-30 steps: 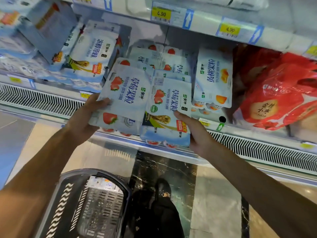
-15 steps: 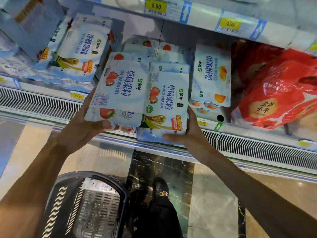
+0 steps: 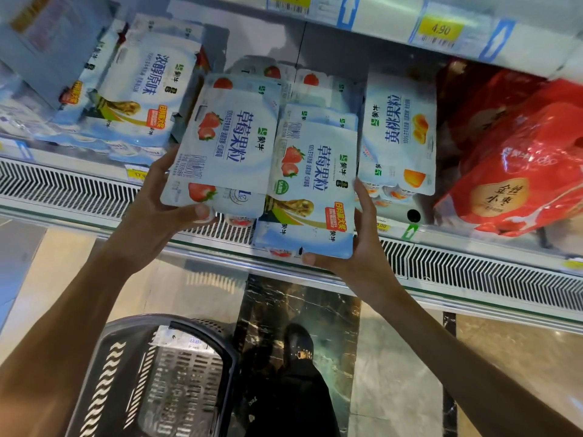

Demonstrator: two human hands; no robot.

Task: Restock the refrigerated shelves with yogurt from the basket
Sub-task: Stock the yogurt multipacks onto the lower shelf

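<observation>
Two white and blue strawberry yogurt multipacks are held side by side at the front edge of the refrigerated shelf (image 3: 473, 266). My left hand (image 3: 157, 212) grips the left pack (image 3: 230, 143) at its lower left corner, thumb under the cups. My right hand (image 3: 356, 247) grips the right pack (image 3: 315, 181) at its lower right corner. More strawberry packs (image 3: 310, 82) lie behind them on the shelf. The grey basket (image 3: 104, 383) stands on the floor below my left arm, and one pack (image 3: 186, 340) shows inside it.
A peach yogurt pack (image 3: 400, 130) sits just right of the held packs, and red bags (image 3: 520, 165) lie beyond it. Plain yogurt packs (image 3: 142, 99) are stacked at the left. A shelf with yellow price tags (image 3: 441, 29) hangs overhead. My black shoe (image 3: 299, 348) stands beside the basket.
Both hands have pushed the two strawberry packs up and further in over the shelf edge. Their grips have shifted to the packs' lower corners.
</observation>
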